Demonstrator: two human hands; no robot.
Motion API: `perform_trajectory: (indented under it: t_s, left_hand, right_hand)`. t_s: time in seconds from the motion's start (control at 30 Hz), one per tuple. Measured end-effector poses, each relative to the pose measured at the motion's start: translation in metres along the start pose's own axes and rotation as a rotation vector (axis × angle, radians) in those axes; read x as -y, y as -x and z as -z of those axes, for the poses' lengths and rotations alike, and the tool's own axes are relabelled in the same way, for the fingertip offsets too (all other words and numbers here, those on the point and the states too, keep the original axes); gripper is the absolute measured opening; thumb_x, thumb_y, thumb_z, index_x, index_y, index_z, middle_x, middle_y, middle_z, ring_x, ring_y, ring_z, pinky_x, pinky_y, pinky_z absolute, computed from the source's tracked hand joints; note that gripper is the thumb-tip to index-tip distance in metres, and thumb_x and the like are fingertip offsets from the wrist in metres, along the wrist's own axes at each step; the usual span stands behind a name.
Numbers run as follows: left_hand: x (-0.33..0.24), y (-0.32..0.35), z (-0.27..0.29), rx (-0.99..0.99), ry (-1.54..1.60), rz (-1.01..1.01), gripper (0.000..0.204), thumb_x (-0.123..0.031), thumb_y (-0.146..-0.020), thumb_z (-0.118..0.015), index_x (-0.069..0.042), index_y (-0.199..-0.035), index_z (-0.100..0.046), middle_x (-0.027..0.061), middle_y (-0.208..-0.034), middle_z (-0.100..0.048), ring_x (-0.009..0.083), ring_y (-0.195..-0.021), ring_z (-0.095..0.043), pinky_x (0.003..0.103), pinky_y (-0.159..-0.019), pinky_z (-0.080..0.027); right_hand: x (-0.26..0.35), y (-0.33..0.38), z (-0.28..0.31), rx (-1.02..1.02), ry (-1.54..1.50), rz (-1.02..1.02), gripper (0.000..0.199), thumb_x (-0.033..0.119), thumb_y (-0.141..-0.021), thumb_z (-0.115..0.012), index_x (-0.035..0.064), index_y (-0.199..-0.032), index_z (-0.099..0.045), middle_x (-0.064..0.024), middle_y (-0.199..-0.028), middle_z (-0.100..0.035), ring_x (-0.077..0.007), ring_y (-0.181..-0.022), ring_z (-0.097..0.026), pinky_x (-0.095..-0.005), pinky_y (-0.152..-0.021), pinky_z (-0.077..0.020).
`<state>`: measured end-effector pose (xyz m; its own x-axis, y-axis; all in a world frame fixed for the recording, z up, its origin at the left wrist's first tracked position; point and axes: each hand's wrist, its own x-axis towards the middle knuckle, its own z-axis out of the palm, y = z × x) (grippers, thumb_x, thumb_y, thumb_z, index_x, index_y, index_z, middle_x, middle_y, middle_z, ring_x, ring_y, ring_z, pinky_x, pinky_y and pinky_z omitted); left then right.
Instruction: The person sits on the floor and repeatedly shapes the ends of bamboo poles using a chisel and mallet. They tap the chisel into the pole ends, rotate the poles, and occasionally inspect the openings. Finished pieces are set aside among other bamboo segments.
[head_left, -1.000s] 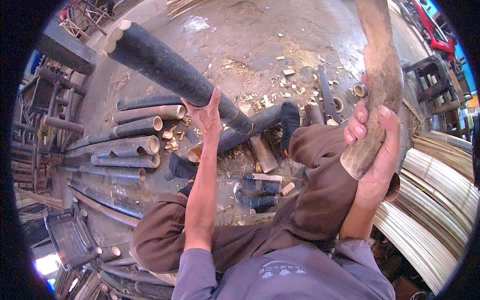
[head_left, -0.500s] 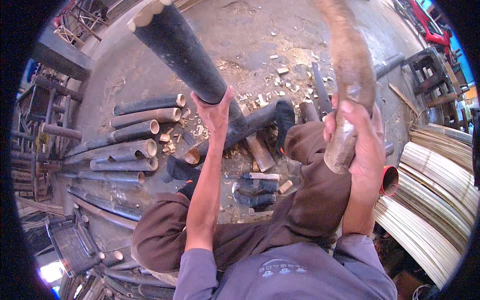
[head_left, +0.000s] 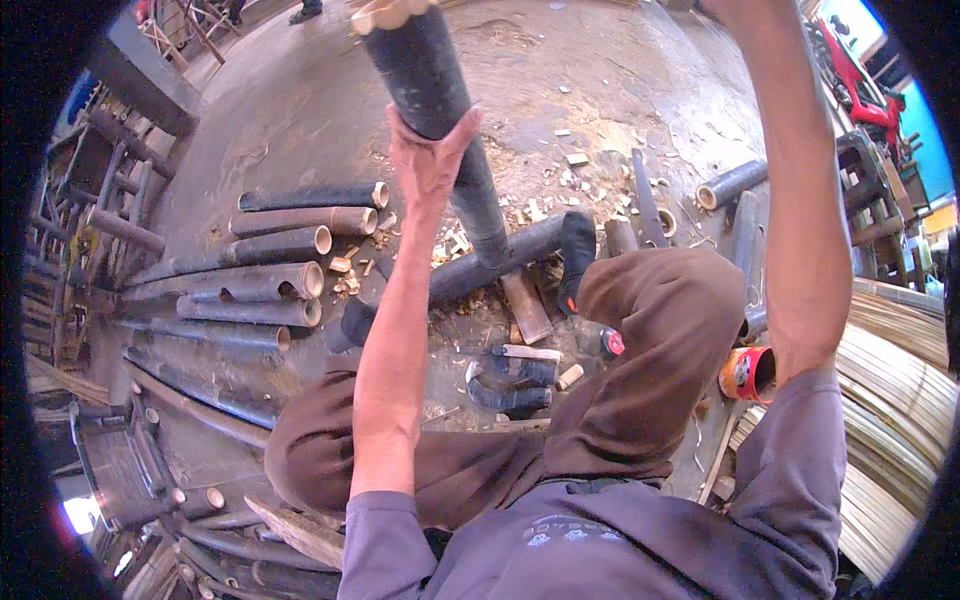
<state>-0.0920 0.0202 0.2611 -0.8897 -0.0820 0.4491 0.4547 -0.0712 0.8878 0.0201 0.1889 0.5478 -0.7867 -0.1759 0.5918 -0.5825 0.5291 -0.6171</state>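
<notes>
My left hand (head_left: pixel 432 160) is closed round a thick dark bamboo tube (head_left: pixel 420 85), which leans upward and away from me. Its far end shows a pale, scalloped cut rim. The tube's lower end meets a second dark bamboo tube (head_left: pixel 530 240) lying crosswise on the floor between my feet, which are in black socks. A shorter brown bamboo piece (head_left: pixel 526 308) slants out from beneath that spot. Raised at the top edge, my right hand (head_left: pixel 738 6) is mostly cut off by the frame, so its fingers and anything in them are hidden.
Several cut bamboo tubes (head_left: pixel 270 280) lie in a row at the left. Pale wood chips (head_left: pixel 575 160) litter the floor ahead. Dark curved pieces (head_left: pixel 510 385) lie before my lap. A red tin (head_left: pixel 738 372) and bundled pale strips (head_left: pixel 880 360) are at the right.
My right hand has swung up and away to the top edge, and the wooden club it gripped is out of view. The held tube stands a little steeper, its top shifted right.
</notes>
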Motion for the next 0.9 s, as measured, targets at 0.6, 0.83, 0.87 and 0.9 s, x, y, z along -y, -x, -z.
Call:
perform_trajectory:
  t_s: [0.6, 0.83, 0.87, 0.9]
  left_hand:
    - [0.015, 0.0, -0.004, 0.037, -0.053, 0.013, 0.063, -0.034, -0.065, -0.086, -0.003, -0.106, -0.051, 0.0115, -0.088, -0.068, 0.0202, -0.081, -0.066, 0.034, -0.074, -0.052]
    - [0.01, 0.001, 0.012, 0.062, -0.185, 0.034, 0.064, -0.037, -0.066, -0.085, -0.003, -0.106, -0.05, 0.0144, -0.089, -0.069, 0.0231, -0.083, -0.068, 0.036, -0.073, -0.053]
    - [0.009, 0.002, 0.0, 0.073, -0.141, 0.03, 0.064, -0.037, -0.066, -0.085, -0.003, -0.106, -0.049, 0.0145, -0.089, -0.069, 0.0234, -0.082, -0.068, 0.037, -0.073, -0.053]
    - [0.007, 0.002, 0.003, 0.071, -0.139, 0.028, 0.065, -0.038, -0.066, -0.085, -0.003, -0.106, -0.049, 0.0145, -0.089, -0.069, 0.0238, -0.082, -0.068, 0.037, -0.073, -0.053]
  right_hand:
    - [-0.009, -0.029, -0.059, 0.436, 0.703, -0.421, 0.064, 0.036, -0.088, -0.06, -0.0006, -0.135, -0.038, -0.0148, -0.092, -0.062, -0.0203, -0.066, -0.06, -0.034, -0.056, -0.0519]
    - [0.006, -0.039, -0.053, 0.399, 0.604, -0.475, 0.062, 0.033, -0.086, -0.06, -0.0004, -0.134, -0.039, -0.0155, -0.096, -0.063, -0.024, -0.069, -0.061, -0.036, -0.059, -0.0525]
    - [0.005, -0.038, -0.047, 0.395, 0.646, -0.472, 0.062, 0.033, -0.086, -0.06, -0.0003, -0.135, -0.039, -0.0158, -0.096, -0.063, -0.0241, -0.07, -0.061, -0.036, -0.059, -0.0527]
    - [0.002, -0.039, -0.049, 0.404, 0.646, -0.462, 0.063, 0.033, -0.086, -0.06, -0.0002, -0.135, -0.038, -0.016, -0.097, -0.063, -0.0243, -0.071, -0.061, -0.0359, -0.06, -0.0529]
